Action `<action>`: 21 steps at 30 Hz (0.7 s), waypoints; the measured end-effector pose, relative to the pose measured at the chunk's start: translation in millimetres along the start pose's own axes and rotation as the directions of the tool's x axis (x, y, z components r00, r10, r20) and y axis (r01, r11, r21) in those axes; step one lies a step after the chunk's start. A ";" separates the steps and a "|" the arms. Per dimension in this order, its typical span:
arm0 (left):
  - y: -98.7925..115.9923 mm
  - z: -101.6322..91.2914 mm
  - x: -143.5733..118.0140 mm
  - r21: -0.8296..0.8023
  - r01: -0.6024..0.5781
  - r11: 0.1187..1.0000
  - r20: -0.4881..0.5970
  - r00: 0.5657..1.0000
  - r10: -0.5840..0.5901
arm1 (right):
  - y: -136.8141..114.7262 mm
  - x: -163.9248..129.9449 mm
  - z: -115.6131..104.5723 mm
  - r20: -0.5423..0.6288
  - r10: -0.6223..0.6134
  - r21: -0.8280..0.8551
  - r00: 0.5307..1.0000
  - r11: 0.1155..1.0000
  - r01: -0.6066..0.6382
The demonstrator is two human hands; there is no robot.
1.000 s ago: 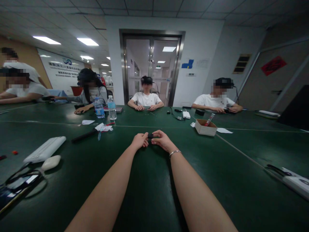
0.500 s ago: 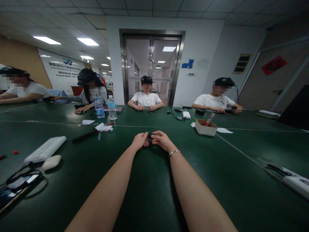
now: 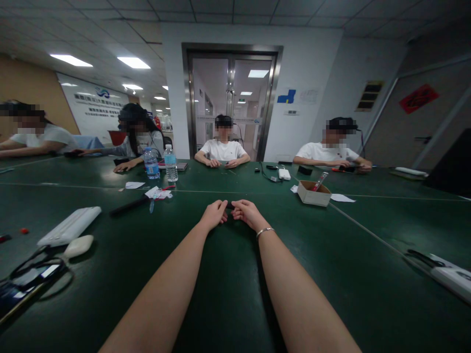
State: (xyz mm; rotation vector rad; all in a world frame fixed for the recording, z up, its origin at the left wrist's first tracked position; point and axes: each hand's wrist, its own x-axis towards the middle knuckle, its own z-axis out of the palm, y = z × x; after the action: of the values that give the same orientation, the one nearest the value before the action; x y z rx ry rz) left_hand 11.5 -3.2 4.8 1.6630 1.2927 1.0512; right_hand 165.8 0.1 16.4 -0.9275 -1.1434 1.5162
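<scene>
Between my two hands is a small black object (image 3: 230,206), too small and too covered by fingers for me to tell its kind. My left hand (image 3: 215,214) is closed on its left end, thumb on top. On its right end my right hand (image 3: 247,214) pinches with thumb and fingers, the other fingers curled in. A silver bracelet (image 3: 265,231) circles my right wrist. Both hands are just above or on the dark green table (image 3: 228,274); I cannot tell which.
Left lie a black stick-like thing (image 3: 128,206), crumpled paper (image 3: 159,193), a white pouch (image 3: 69,226) and a phone (image 3: 33,284). Two water bottles (image 3: 170,164) stand beyond. Right is an open cardboard box (image 3: 314,195). Several people sit around the table.
My right fingers have shifted slightly on the black object, curling in more; less of it shows. My left hand stays nearly still. The person at right has moved a hand.
</scene>
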 end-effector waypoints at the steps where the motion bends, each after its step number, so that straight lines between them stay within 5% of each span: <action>1: 0.1 -0.4 -0.9 0.001 -0.028 1.000 -0.006 1.000 0.028 | -0.7 -0.5 0.6 -0.010 0.002 0.000 1.000 1.000 -0.002; 9: -1.0 -8.2 -4.9 0.140 -0.197 0.970 -0.052 0.977 0.206 | -5.2 -4.5 1.7 -0.024 0.009 0.025 1.000 1.000 -0.008; 21: -5.8 -11.8 -4.4 0.211 -0.194 0.958 0.056 0.981 0.186 | -1.6 -2.8 -2.0 -0.006 -0.006 0.030 1.000 1.000 0.006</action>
State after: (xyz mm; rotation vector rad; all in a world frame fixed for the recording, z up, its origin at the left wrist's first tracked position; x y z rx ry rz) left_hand -2.0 -5.4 3.2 1.9938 1.2791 1.0149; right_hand 168.8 -2.1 17.4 -0.9073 -1.1152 1.5206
